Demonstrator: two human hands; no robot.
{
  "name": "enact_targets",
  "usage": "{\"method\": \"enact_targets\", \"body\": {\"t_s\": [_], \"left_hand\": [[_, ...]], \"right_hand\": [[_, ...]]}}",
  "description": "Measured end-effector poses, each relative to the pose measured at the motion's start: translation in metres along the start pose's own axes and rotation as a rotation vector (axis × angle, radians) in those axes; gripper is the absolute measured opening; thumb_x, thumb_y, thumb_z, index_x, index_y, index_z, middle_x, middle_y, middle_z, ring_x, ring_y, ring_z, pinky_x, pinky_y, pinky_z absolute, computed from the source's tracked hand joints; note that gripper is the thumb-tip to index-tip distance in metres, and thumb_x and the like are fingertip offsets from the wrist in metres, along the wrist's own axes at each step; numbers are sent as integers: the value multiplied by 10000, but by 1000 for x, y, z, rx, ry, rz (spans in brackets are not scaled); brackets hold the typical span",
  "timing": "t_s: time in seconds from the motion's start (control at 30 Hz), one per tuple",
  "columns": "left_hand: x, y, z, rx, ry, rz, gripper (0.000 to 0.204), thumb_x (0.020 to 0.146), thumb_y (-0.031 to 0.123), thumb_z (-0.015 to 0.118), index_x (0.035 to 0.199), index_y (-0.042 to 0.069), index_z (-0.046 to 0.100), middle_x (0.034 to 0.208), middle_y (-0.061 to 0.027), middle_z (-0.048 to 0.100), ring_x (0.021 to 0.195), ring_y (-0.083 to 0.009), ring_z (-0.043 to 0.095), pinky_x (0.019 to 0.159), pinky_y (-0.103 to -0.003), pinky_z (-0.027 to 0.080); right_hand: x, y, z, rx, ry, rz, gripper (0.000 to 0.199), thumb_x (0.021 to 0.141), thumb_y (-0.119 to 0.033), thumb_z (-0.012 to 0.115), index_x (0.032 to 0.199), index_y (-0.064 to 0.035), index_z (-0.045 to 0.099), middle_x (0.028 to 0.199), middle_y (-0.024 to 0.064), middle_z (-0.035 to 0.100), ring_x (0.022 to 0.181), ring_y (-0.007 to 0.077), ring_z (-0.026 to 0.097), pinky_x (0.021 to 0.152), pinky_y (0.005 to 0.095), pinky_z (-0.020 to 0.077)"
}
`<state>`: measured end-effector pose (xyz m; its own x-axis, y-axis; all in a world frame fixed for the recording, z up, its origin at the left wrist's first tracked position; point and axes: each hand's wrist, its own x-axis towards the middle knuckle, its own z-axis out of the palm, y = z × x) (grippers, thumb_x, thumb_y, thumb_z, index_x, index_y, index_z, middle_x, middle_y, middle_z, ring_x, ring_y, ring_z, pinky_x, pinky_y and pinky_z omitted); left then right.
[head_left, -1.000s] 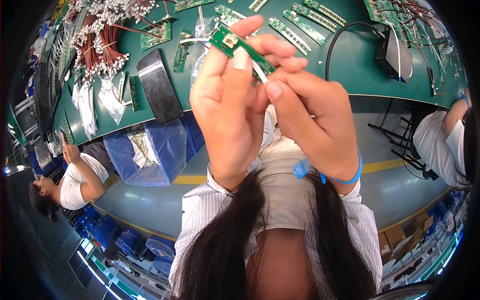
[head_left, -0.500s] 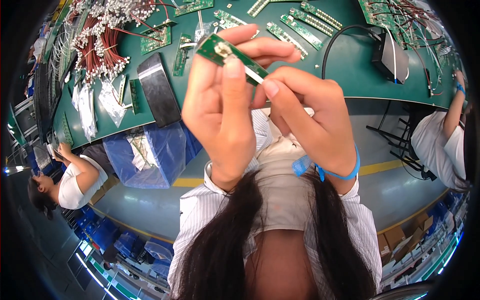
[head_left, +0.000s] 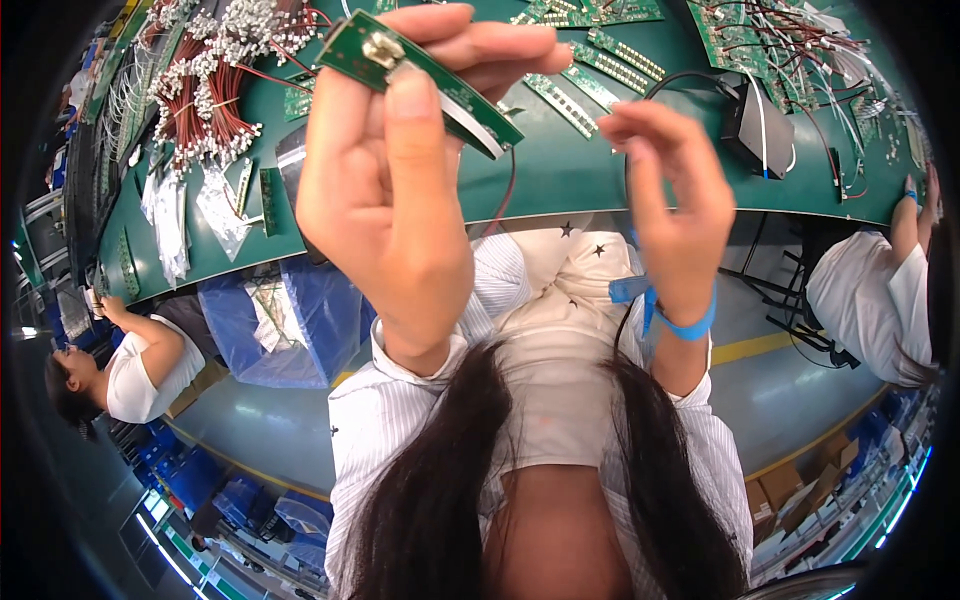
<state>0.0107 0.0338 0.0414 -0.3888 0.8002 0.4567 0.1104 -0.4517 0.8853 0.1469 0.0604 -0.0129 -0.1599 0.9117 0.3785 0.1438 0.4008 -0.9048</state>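
My left hand (head_left: 390, 200) is raised close to the camera and grips a narrow green circuit board (head_left: 462, 105) between thumb and fingers. The thumb presses on the board's face next to a small silver part near its left end. A thin dark wire hangs from the board's right end. My right hand (head_left: 670, 190) is apart from the board, to its right, with fingers spread and nothing in it. A blue strap (head_left: 680, 322) circles the right wrist.
Beneath the hands lies a green worktable (head_left: 560, 180) with bundles of red wires (head_left: 210, 70), strip-shaped circuit boards (head_left: 565, 100), a black box (head_left: 755, 125) and clear bags (head_left: 215, 205). Blue plastic bags (head_left: 290, 320) hang under its edge. Other people sit at left (head_left: 130, 370) and right (head_left: 870, 300).
Both hands held the board together before. My right hand has let go and moved off to the right with fingers apart, while my left hand has lifted the board up and left.
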Motion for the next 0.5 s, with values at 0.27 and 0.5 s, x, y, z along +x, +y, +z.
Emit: {"method": "enact_targets", "body": {"t_s": [0.27,0.5], "left_hand": [[5,-8,-15,-188,11,-130,315,903,96,391,1125,-126,369,1051,-284,507,978,-370,541,918,-458,405],[6,-14,-24,-405,-28,-240,315,903,96,392,1122,-129,366,1058,-280,508,990,-372,534,923,-452,402]], "right_hand": [[-24,10,16,-523,-433,-654,256,679,-77,628,930,-120,605,819,20,511,637,145,504,533,264,416],[-24,6,19,-348,-381,-668,268,659,-116,661,922,-74,624,842,37,527,665,157,511,561,279,453]]}}
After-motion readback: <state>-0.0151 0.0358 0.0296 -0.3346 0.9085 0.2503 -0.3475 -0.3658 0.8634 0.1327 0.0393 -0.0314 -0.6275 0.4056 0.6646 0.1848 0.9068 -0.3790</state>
